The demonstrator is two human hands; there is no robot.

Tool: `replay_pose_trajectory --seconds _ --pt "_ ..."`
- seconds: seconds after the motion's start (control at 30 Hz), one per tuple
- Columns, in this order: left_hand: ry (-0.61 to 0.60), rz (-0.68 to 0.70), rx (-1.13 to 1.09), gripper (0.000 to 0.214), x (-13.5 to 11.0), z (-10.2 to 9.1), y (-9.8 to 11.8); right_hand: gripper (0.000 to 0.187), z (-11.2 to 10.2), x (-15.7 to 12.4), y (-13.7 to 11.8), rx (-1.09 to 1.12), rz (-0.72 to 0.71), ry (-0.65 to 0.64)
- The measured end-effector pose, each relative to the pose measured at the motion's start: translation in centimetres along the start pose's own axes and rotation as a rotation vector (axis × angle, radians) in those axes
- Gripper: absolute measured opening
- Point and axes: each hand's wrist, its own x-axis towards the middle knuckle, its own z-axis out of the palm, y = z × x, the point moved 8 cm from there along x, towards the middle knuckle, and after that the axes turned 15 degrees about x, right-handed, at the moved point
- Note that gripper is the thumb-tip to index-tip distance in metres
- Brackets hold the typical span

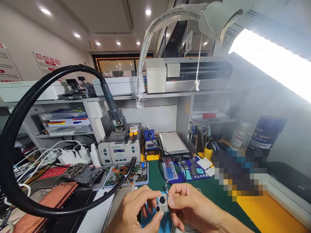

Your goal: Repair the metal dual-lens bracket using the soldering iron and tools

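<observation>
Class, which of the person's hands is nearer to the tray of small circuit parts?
Left. The left hand is just in front of the tray; the right hand is farther off, to its right.

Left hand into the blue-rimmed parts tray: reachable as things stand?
Probably not cleanly: the tray looks fairly near, but the left hand is pinching the camera module, and the black hose runs across part of the tray in this view.

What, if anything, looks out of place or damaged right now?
Nothing looks spilled. Oddest is the thick black flexible hose, looping wide across the flat copper-coloured panel in this view; it could snag. A pixelated patch at right hides what lies there. The small silver twin-lens module shows too small to judge for damage.
</observation>
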Motion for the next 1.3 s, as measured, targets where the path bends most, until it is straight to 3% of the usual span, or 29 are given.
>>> replay_pose_trajectory --seconds 0.3,0.7,1.3 --pt "-0.013 -0.06 -0.033 0.033 0.27 -0.28 0.16 0.015 0.06 -0.34 -0.44 -0.007 -0.011 0.003" --pt "-0.016 -0.029 -0.092 0.038 0.07 -0.06 0.57 0.008 -0.1 -0.16 -0.02 -0.01 0.015 0.013" --pt "-0.035 -0.026 -0.027 0.034 -0.23 0.17 0.54 0.013 -0.37 -0.12 -0.11 -0.047 -0.008 0.028"
